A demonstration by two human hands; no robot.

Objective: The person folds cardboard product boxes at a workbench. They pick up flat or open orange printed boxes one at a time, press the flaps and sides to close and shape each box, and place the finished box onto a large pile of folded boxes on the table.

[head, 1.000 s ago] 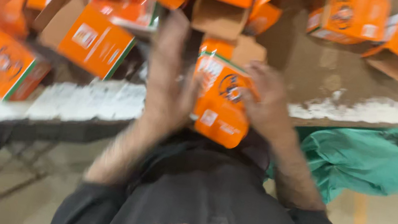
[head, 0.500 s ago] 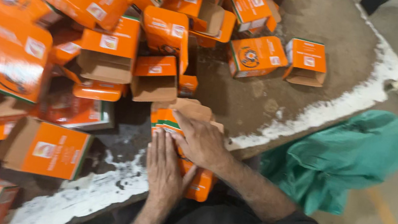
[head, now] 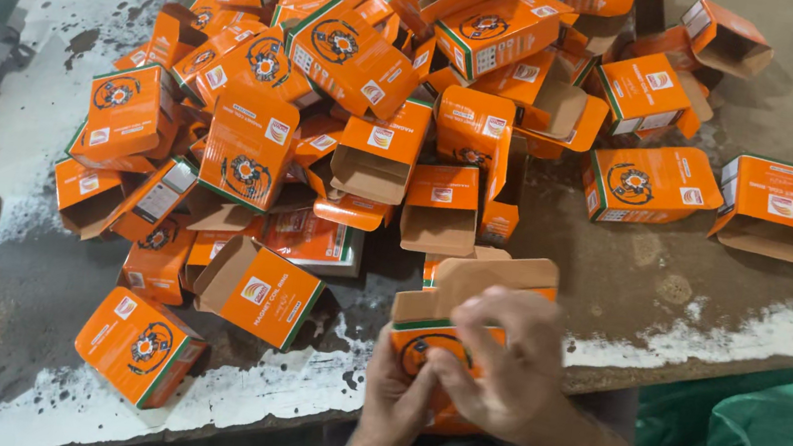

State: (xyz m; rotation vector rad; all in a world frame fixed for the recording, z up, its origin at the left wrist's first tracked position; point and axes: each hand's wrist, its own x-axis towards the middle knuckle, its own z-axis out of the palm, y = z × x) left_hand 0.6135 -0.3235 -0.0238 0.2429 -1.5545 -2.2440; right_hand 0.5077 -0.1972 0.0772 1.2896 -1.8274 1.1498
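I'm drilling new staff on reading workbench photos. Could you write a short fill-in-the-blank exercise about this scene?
1. Both hands, the left hand and the right hand, hold one small ____ box.
2. The top flap of the held box is ____.
3. A heap of boxes lies on the ____.
4. The cloth at the lower right is ____.

Missing words: orange; open; table; green

Both hands meet at the near edge of the table (head: 725, 339). The left hand (head: 391, 404) cups upward from below, palm inward, fingers closed. The right hand (head: 500, 362) lies above it, fingers curled in a pinch, its forearm angling away rightward.
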